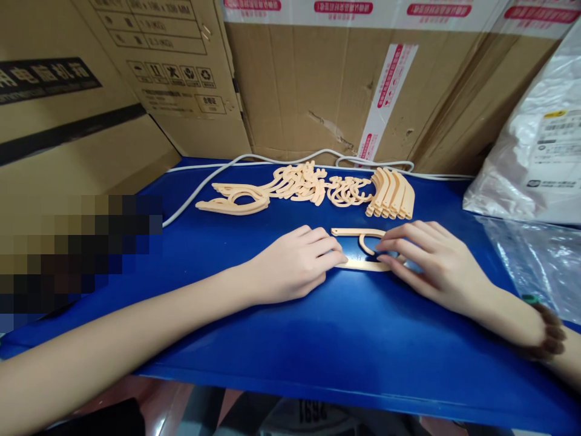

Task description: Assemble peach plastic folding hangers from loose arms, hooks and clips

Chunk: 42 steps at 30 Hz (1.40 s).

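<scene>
Both hands are right in the action, and the beige piece point(358, 232) lies between them, on the near side of the fanned stack point(393, 192) and a touch to its left. Here's the left hand point(305, 261), nearer and farther left of the stack, its grip pinching the left end of the lower strip point(365, 266). That strip runs rightward out of those fingertips and slips beneath the right hand point(426, 260). Over there, on the stack's near right, the right grip arches over the piece's right end, fingertips beside the small curved arm point(365, 244); how firmly it's clenched, I can't tell, because the fingers cover that end. The upper strip's left tip sits free, beyond the left fingertips, and points left.

Now the rest of the blue tabletop point(290, 339)! Small hooks point(347, 191) crowd just left of the stack, a tangled heap point(302, 181) comes farther left, and long pieces point(236, 203) lie farthest left. Behind the stack a white cable point(267, 159) snakes along, and well to its right slumps a plastic bag point(531, 151).
</scene>
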Tool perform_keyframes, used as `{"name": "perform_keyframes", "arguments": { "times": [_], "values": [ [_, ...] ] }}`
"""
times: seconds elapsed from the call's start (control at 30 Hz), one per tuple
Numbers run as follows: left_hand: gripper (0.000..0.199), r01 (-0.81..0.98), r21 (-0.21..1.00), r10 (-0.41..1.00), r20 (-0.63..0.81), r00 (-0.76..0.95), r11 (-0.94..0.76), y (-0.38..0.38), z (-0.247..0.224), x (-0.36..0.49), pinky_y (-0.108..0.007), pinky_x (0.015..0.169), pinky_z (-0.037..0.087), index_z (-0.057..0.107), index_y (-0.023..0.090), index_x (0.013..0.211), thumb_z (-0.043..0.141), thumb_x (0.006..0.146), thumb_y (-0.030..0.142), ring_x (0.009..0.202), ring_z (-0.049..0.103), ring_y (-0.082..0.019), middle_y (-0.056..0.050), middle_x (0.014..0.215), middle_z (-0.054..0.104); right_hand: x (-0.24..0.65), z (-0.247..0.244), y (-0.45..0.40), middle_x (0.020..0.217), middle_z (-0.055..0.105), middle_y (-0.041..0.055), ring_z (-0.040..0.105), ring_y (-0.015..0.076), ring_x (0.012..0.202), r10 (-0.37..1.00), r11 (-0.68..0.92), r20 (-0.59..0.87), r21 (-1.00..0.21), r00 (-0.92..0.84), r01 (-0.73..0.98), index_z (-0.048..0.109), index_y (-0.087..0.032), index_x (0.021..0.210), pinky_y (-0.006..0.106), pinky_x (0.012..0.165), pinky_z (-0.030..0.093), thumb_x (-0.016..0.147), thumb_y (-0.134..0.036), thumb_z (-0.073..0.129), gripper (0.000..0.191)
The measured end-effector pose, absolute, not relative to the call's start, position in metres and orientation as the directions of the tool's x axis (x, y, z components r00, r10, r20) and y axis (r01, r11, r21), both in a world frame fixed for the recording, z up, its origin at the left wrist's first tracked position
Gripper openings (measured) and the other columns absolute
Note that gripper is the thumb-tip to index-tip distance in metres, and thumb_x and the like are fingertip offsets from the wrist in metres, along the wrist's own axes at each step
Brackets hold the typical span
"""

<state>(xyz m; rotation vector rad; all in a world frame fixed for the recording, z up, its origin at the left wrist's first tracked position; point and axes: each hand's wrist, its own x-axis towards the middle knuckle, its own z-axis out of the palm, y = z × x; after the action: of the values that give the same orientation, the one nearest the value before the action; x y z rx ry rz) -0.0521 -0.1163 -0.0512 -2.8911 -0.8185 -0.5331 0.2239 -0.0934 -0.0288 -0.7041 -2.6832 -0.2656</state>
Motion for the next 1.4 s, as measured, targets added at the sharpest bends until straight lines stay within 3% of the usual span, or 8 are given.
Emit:
{"name": "perform_keyframes", "arguments": {
  "times": [0.2, 0.37, 0.47, 0.57, 0.77, 0.93, 1.4],
  "values": [
    [0.026, 0.656, -0.086, 0.579, 0.394, 0.713, -0.750, -0.110, -0.038, -0.053, -0.037, 0.083, 0.042, 0.064, 0.014, 0.110, 0.042, 0.097, 0.016, 0.102, 0.058, -0.025, -0.010, 0.111, 0.067, 0.217, -0.036, -0.101, 0.101, 0.067, 0.0096, 0.061, 0.0190, 0.088, 0.348, 0.911, 0.339, 0.099, -0.874, 0.400, 0.065, -0.015, 0.115, 0.031, 0.077, 0.046, 0.099, -0.034, 0.053, 0.029],
    [0.032, 0.829, -0.131, 0.750, 0.368, 0.550, -0.543, -0.076, -0.002, -0.066, -0.041, 0.092, 0.043, 0.063, 0.011, 0.112, 0.038, 0.099, 0.025, 0.108, 0.056, -0.029, -0.013, 0.112, 0.065, 0.214, -0.037, -0.102, 0.097, 0.064, 0.0087, 0.062, 0.0174, 0.088, 0.379, 0.925, 0.288, -0.083, -0.879, 0.372, 0.065, -0.016, 0.109, 0.030, 0.078, 0.050, 0.101, -0.024, 0.046, 0.022],
    [0.036, 0.912, -0.170, 0.882, 0.239, 0.407, -0.374, -0.047, 0.014, -0.079, -0.039, 0.087, 0.045, 0.064, 0.012, 0.112, 0.037, 0.098, 0.031, 0.100, 0.062, -0.028, -0.012, 0.105, 0.068, 0.213, -0.036, -0.104, 0.097, 0.064, 0.0095, 0.061, 0.0178, 0.089, 0.373, 0.928, 0.310, -0.112, -0.874, 0.356, 0.061, -0.016, 0.106, 0.031, 0.079, 0.051, 0.101, -0.022, 0.045, 0.018],
    [0.040, 0.930, -0.173, 0.934, 0.093, 0.345, -0.326, -0.022, 0.020, -0.090, -0.037, 0.083, 0.045, 0.065, 0.014, 0.111, 0.040, 0.094, 0.040, 0.094, 0.064, -0.027, -0.011, 0.101, 0.069, 0.212, -0.034, -0.105, 0.094, 0.064, 0.0089, 0.061, 0.0173, 0.085, 0.366, 0.930, 0.328, -0.085, -0.871, 0.359, 0.058, -0.017, 0.101, 0.030, 0.077, 0.050, 0.100, -0.021, 0.045, 0.014],
    [0.046, 0.928, 0.085, 0.927, -0.068, 0.369, -0.363, 0.005, 0.016, -0.098, -0.027, 0.069, 0.040, 0.067, 0.017, 0.104, 0.058, 0.081, 0.056, 0.085, 0.063, -0.021, -0.008, 0.101, 0.070, 0.214, -0.036, -0.106, 0.082, 0.064, 0.0050, 0.058, 0.0145, 0.070, 0.341, 0.916, 0.373, 0.073, -0.863, 0.394, 0.057, -0.016, 0.099, 0.027, 0.066, 0.045, 0.100, -0.019, 0.046, 0.011],
    [0.055, 0.915, 0.087, 0.902, -0.159, 0.402, -0.393, 0.020, 0.010, -0.103, -0.026, 0.071, 0.039, 0.067, 0.018, 0.109, 0.068, 0.069, 0.057, 0.089, 0.062, -0.022, -0.007, 0.104, 0.070, 0.216, -0.037, -0.108, 0.083, 0.065, 0.0045, 0.059, 0.0133, 0.069, 0.331, 0.918, 0.393, 0.077, -0.858, 0.389, 0.056, -0.015, 0.102, 0.025, 0.063, 0.045, 0.100, -0.018, 0.046, 0.011],
    [0.049, 0.903, 0.243, 0.893, -0.198, 0.405, -0.355, 0.033, 0.001, -0.109, -0.024, 0.066, 0.041, 0.065, 0.019, 0.107, 0.065, 0.064, 0.042, 0.079, 0.064, -0.017, -0.001, 0.092, 0.071, 0.214, -0.039, -0.107, 0.086, 0.066, 0.0057, 0.061, 0.0141, 0.072, 0.343, 0.924, 0.379, 0.030, -0.860, 0.381, 0.060, -0.013, 0.102, 0.025, 0.065, 0.048, 0.100, -0.020, 0.047, 0.015]
  ]
}}
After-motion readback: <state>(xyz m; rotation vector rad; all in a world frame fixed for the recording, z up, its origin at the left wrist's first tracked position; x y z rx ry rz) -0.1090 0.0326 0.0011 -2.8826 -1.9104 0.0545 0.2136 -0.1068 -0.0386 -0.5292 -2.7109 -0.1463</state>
